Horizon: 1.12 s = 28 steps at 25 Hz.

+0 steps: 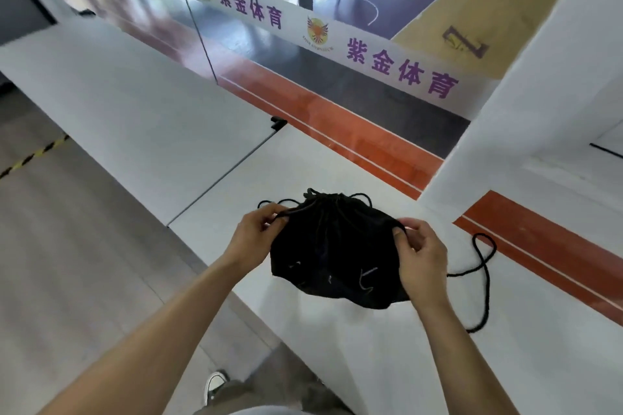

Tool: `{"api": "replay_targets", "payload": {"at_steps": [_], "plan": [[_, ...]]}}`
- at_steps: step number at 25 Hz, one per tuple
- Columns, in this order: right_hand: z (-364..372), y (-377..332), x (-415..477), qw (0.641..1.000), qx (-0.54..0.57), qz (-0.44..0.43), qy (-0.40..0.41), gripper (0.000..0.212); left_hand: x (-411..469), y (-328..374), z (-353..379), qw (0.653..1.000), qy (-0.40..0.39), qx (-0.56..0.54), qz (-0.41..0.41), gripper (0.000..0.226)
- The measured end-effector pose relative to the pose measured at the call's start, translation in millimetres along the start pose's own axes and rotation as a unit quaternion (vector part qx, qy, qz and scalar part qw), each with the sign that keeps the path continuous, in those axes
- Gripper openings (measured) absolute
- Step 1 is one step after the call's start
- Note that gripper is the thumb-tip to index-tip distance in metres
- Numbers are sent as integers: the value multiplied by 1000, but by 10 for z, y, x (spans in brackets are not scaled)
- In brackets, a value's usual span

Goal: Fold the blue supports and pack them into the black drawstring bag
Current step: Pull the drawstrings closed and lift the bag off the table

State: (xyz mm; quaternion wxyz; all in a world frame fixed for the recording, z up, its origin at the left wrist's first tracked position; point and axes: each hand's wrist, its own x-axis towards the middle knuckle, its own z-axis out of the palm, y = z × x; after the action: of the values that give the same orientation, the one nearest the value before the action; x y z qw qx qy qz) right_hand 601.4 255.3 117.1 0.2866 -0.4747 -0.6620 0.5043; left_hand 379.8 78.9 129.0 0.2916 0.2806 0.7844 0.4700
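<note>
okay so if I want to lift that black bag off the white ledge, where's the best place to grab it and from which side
Probably by the cord, not the cloth. The black bag is cinched at its far end, and the cord runs out from both sides of that neck. The left hand and right hand already pinch it there, one each side, so lift from above.

Ledge (337, 364) bare left of and in front of bag (332, 256). Loose cord (483, 274) loops right of bag. Glass (269, 54) blocks beyond it; white pillar (526, 84) stands to its far right.
</note>
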Motion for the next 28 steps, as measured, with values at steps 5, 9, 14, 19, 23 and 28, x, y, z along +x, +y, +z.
{"api": "replay_targets", "payload": {"at_steps": [5,9,14,19,23,28], "plan": [[828,-802,-109,990,-3,-131,-54,10,-390,13,-1063,987,142,-68,26,23],[1785,-1561,-357,975,14,-195,-102,12,-767,-133,-2171,956,265,-116,41,10],[3156,-2356,-965,964,62,-209,-151,13,-1337,-578,-3549,936,318,-142,45,14],[4567,-2879,-1482,946,74,-202,-241,11,-1826,-1137,-4747,902,398,-167,2,28],[5767,-3181,-1783,921,78,-208,-320,9,-1918,-1590,-5592,863,483,-148,-23,21],[7405,-3541,-1881,865,64,-210,-450,12,-1623,-2168,-6792,817,558,-127,-69,29]]}}
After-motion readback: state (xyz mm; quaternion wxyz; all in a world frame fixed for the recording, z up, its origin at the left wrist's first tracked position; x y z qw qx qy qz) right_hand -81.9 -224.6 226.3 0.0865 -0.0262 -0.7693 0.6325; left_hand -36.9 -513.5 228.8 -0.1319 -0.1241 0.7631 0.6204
